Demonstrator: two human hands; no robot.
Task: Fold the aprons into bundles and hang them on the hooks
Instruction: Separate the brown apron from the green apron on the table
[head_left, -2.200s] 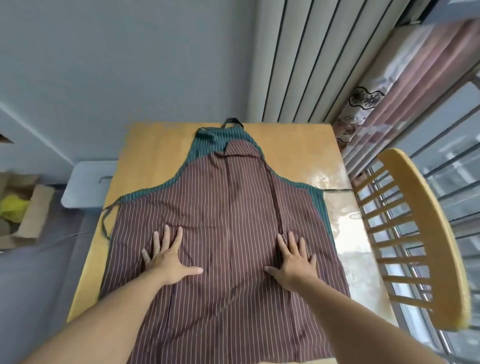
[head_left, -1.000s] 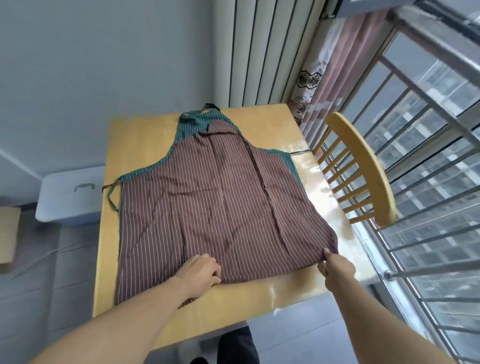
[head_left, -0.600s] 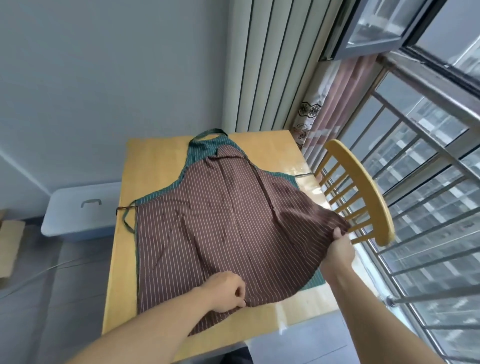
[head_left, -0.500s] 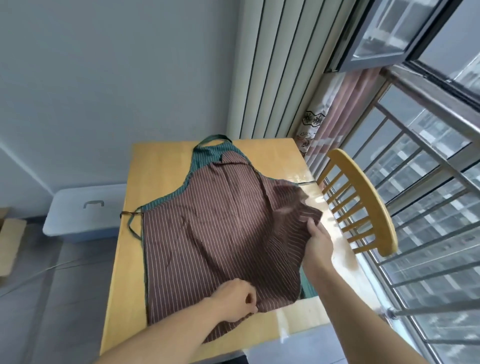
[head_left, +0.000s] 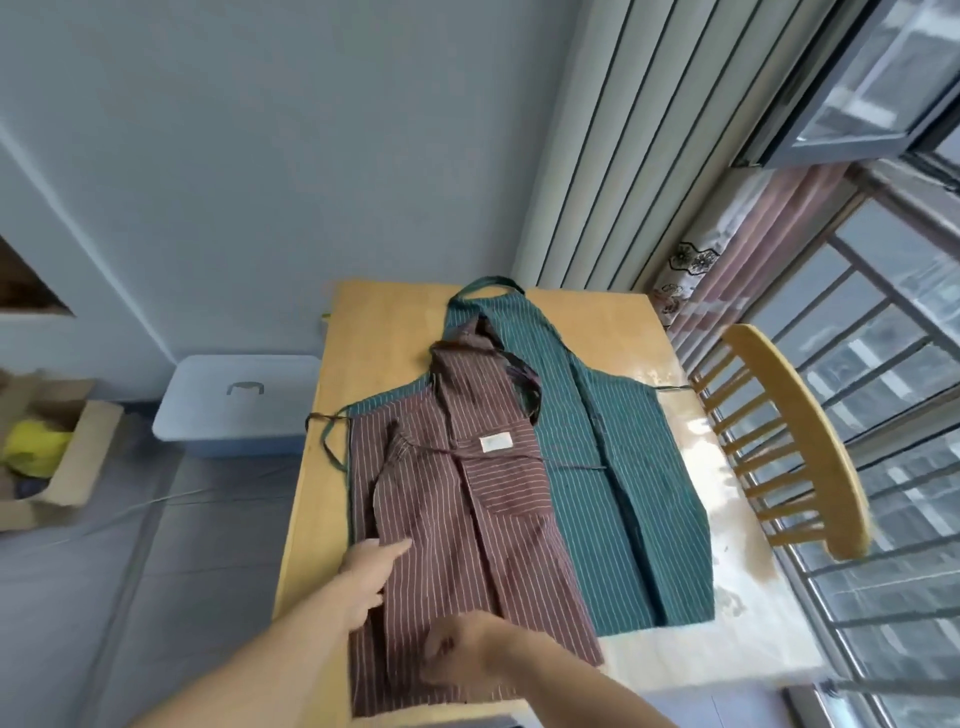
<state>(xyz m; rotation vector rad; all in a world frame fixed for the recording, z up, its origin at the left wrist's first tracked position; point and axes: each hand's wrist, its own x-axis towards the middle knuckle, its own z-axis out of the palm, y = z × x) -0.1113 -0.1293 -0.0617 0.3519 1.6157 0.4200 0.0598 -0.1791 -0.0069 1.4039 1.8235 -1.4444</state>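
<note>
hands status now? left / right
Left hand: open, fingers flat on the brown apron.
Right hand: curled at the brown apron's lower edge; grip cannot be told.

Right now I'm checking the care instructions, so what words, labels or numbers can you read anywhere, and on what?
No text can be read.
White tag sewn on the brown striped apron: print too blurred to read.
</note>
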